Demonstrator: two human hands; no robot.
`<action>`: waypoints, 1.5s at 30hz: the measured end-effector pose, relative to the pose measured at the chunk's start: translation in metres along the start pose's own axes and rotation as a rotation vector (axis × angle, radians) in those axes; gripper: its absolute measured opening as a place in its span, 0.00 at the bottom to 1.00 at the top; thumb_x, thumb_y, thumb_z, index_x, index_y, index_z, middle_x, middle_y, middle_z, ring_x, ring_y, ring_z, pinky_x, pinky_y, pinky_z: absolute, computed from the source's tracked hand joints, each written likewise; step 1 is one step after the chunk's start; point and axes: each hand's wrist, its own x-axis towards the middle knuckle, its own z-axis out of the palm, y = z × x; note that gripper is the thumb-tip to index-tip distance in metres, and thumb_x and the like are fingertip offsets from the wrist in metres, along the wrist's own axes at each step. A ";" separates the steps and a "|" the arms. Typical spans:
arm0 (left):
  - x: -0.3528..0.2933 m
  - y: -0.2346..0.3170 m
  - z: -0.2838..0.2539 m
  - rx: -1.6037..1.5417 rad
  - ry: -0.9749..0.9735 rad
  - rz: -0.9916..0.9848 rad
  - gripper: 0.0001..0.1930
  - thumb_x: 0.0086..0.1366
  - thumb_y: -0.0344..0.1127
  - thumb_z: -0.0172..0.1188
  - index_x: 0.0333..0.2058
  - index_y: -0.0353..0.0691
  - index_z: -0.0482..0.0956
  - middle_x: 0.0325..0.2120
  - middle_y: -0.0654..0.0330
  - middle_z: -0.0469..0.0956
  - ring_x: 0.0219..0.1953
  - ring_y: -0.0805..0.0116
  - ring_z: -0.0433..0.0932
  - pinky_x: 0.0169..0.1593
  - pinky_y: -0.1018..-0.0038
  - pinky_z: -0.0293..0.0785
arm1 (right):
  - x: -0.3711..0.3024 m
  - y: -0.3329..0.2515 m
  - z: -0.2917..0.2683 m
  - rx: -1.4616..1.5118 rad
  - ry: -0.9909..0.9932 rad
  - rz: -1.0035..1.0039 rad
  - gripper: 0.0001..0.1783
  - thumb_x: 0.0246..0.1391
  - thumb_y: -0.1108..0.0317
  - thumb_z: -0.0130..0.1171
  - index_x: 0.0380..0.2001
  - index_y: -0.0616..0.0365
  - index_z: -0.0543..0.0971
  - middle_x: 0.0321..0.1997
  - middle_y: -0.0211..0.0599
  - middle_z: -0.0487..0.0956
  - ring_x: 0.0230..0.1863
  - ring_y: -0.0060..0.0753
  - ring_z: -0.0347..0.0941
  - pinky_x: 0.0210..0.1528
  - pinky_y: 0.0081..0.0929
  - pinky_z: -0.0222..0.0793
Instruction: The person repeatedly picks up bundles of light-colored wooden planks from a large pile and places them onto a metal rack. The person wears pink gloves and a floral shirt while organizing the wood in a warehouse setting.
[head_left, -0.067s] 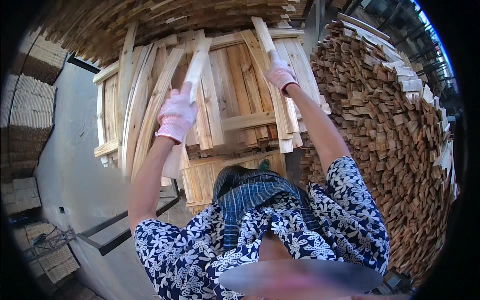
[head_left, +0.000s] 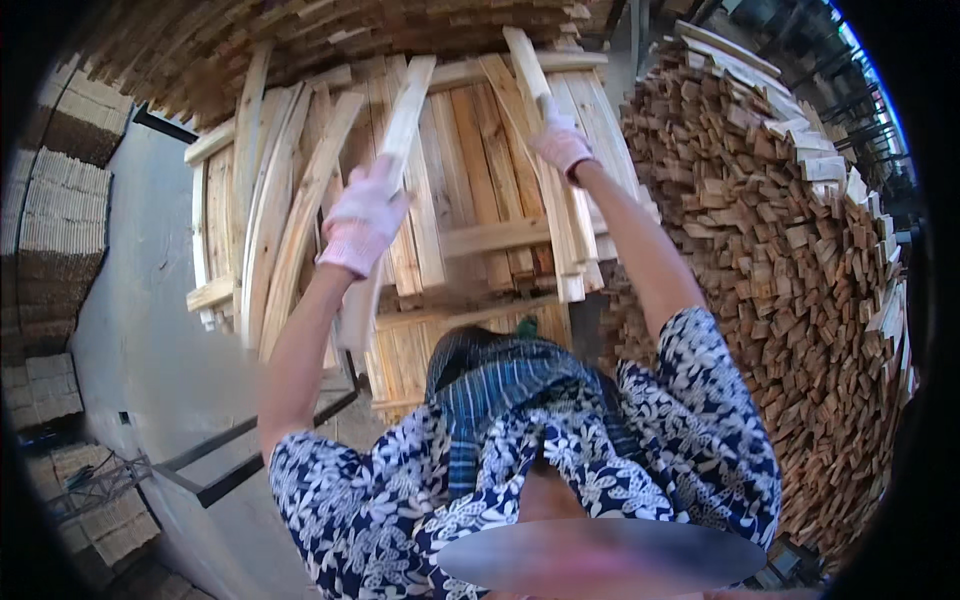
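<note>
My left hand point(head_left: 366, 212), in a pale pink knit glove, is closed around a light wooden plank point(head_left: 411, 102). That plank slants from the far side of the wood pile toward me, and its near end shows below the wrist. Farther right, my right hand point(head_left: 564, 146), gloved alike, grips another narrow plank point(head_left: 525, 65) whose far end sticks out beyond the fingers. Under both hands lies a layer of boards point(head_left: 470, 150) with a crosswise batten point(head_left: 497, 237). Loose long boards point(head_left: 312, 205) lean side by side to the left of my left hand.
A tall stack of cut wood pieces point(head_left: 750, 250) stands at the right. More stacked wood point(head_left: 300, 40) runs along the far side. At the left are bundled stacks point(head_left: 65, 205), a grey floor point(head_left: 160, 300) and a dark metal frame point(head_left: 255, 440).
The far end of the plank in my left hand has swung to the right. My left hand has shifted slightly with it, while my right hand has hardly moved.
</note>
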 end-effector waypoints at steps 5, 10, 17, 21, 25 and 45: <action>0.040 0.075 0.042 -0.487 0.087 -0.089 0.25 0.66 0.45 0.59 0.58 0.44 0.65 0.45 0.34 0.74 0.42 0.40 0.82 0.44 0.47 0.80 | -0.023 0.008 -0.034 0.218 0.032 -0.120 0.43 0.51 0.64 0.58 0.72 0.37 0.59 0.59 0.61 0.76 0.60 0.61 0.75 0.59 0.53 0.72; 0.068 0.101 0.107 0.173 0.112 -0.150 0.21 0.64 0.48 0.60 0.49 0.44 0.69 0.43 0.48 0.72 0.48 0.49 0.79 0.42 0.46 0.76 | 0.005 0.049 -0.026 0.084 0.052 -0.160 0.44 0.50 0.64 0.60 0.71 0.37 0.60 0.58 0.61 0.76 0.59 0.62 0.75 0.60 0.50 0.72; 0.058 0.084 0.071 0.271 0.044 -0.144 0.27 0.67 0.53 0.56 0.57 0.40 0.71 0.55 0.46 0.68 0.62 0.43 0.67 0.58 0.43 0.68 | -0.007 0.092 -0.062 0.098 0.026 -0.153 0.43 0.54 0.57 0.64 0.72 0.37 0.59 0.61 0.63 0.73 0.61 0.63 0.73 0.63 0.50 0.70; 0.062 0.184 0.070 0.020 -0.110 0.319 0.24 0.65 0.50 0.55 0.54 0.41 0.71 0.53 0.46 0.71 0.59 0.46 0.69 0.60 0.44 0.65 | 0.008 0.120 -0.042 0.034 0.109 -0.105 0.39 0.61 0.53 0.58 0.73 0.37 0.57 0.64 0.70 0.68 0.63 0.68 0.69 0.64 0.53 0.67; 0.051 0.227 0.112 -0.064 0.049 0.330 0.24 0.62 0.49 0.59 0.53 0.43 0.75 0.59 0.48 0.69 0.70 0.45 0.59 0.68 0.38 0.53 | 0.011 0.122 -0.038 0.079 0.086 -0.099 0.40 0.63 0.44 0.52 0.74 0.34 0.54 0.65 0.65 0.67 0.64 0.69 0.68 0.64 0.55 0.64; -0.078 -0.108 0.013 0.243 0.163 -0.251 0.29 0.67 0.48 0.59 0.66 0.65 0.66 0.51 0.46 0.74 0.51 0.45 0.77 0.51 0.49 0.74 | -0.048 -0.046 0.009 0.356 -0.040 -0.164 0.37 0.63 0.44 0.52 0.72 0.41 0.63 0.53 0.67 0.78 0.50 0.63 0.78 0.53 0.50 0.72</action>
